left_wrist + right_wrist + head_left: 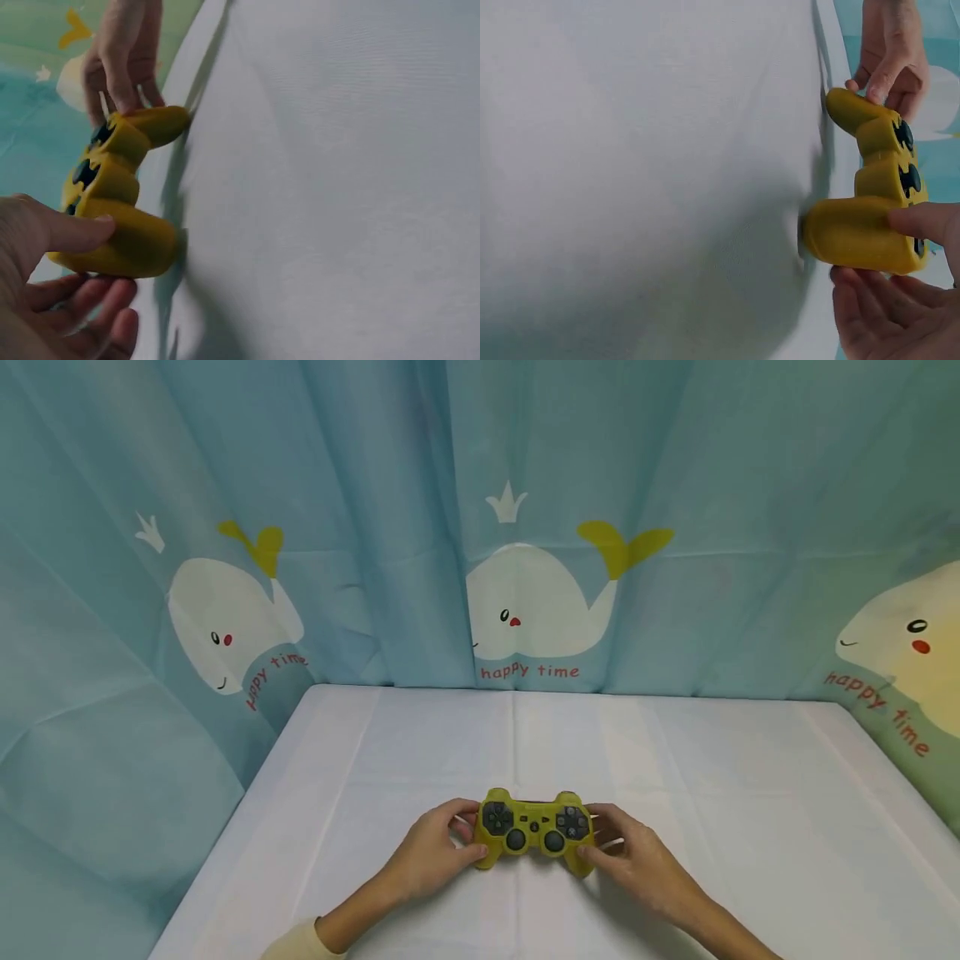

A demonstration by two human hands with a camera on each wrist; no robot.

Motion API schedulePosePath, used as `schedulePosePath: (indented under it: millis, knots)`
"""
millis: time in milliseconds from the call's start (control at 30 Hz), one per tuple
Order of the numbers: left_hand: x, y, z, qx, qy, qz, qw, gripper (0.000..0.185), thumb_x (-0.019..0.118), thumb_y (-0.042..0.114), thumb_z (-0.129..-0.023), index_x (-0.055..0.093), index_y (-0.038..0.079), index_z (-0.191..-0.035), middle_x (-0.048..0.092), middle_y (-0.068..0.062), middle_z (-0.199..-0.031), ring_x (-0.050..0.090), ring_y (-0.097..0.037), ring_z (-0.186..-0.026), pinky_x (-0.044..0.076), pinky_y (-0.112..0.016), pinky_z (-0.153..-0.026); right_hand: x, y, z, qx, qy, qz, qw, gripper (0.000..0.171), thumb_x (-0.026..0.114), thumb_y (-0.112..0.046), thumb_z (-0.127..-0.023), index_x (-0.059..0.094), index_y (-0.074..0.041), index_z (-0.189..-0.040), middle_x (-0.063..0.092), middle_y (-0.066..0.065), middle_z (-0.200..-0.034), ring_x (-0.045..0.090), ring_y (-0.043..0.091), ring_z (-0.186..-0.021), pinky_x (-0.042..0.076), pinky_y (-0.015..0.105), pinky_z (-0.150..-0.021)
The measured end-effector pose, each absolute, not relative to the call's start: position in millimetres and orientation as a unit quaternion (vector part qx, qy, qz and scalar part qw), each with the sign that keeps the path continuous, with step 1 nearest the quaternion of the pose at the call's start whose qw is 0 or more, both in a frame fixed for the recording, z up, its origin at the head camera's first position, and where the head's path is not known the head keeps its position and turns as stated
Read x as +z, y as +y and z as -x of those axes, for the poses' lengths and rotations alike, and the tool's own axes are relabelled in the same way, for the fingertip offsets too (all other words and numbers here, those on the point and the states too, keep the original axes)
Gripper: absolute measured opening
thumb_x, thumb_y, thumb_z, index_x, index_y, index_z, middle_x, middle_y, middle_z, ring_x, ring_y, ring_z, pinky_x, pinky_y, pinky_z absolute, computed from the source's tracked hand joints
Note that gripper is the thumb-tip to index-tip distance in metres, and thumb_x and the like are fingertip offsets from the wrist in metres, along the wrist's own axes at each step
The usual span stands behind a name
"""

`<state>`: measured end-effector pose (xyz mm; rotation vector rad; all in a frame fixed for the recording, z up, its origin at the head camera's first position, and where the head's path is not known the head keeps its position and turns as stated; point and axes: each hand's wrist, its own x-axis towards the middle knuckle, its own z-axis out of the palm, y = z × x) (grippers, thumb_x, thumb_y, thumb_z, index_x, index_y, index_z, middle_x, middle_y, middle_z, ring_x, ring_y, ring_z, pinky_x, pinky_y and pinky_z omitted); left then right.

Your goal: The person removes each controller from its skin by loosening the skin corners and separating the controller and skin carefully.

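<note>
A yellow game controller (pixel 536 829) sits at the near middle of the white table (pixel 675 760), its handle ends resting on the cloth. Its face carries dark buttons, a dark direction pad and two dark thumbsticks, all turned up toward the person.

The left hand (pixel 433 853) grips the controller's left handle. In the left wrist view the thumb lies pressed along the top of that handle (pixel 120 244) while the fingers (pixel 90 300) curl beneath it, so the hold is a closed one, clamped on the handle. The right hand (pixel 633 853) grips the right handle in like fashion: the right wrist view shows the thumb (pixel 922 221) laid on the handle's upper side and the fingers cupped under it. Both hands are thus closed round the controller, one at each end, with the body of the controller between them. Both wrist views show the handle ends touching the cloth.

A pale sleeve cuff (pixel 300 943) shows on the left forearm at the bottom edge; the right forearm is bare.

The table is covered with a white cloth showing faint fold lines. Behind and to both sides hangs a light blue curtain (pixel 375 485) printed with white whales (pixel 532 602) with yellow tails, small crowns and the red words "happy time".
</note>
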<state>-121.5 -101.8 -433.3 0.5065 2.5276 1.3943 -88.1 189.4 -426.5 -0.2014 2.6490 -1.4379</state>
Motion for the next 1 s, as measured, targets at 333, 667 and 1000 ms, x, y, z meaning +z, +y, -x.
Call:
schedulePosePath:
  millis: [333,667,1000]
  knots:
    - [-437.4,-110.6,111.5,0.392,0.88,-0.267,0.024,0.046,0.088,0.009,-0.079,0.058,0.019,-0.112,0.061,0.013,-0.102,0.061,-0.008,-0.09,0.051,-0.028,-0.076,-424.5,187.2,73.1,-0.383,0.913,0.139,-0.007,0.066,0.092,-0.007,-0.072,0.054,-0.01,-0.126,0.065,-0.006,-0.108,0.063,0.013,-0.1,0.055,0.034,-0.084]
    - [-440.0,-113.9,108.5,0.378,0.876,-0.298,0.038,0.044,0.086,0.011,-0.082,0.057,0.021,-0.114,0.058,0.013,-0.106,0.059,-0.008,-0.093,0.051,-0.026,-0.078,-425.7,186.4,66.6,-0.32,0.933,0.167,-0.007,0.075,0.091,-0.009,-0.073,0.051,-0.016,-0.137,0.06,-0.007,-0.115,0.058,0.012,-0.104,0.053,0.036,-0.087]
    - [-437.6,-112.8,104.8,0.365,0.866,-0.334,0.072,0.05,0.085,0.017,-0.085,0.062,0.014,-0.129,0.063,0.007,-0.125,0.06,-0.011,-0.114,0.048,-0.039,-0.099,-428.8,189.0,61.8,-0.302,0.932,0.198,-0.007,0.06,0.092,-0.014,-0.073,0.062,-0.017,-0.124,0.06,-0.01,-0.119,0.059,0.015,-0.112,0.05,0.044,-0.096]
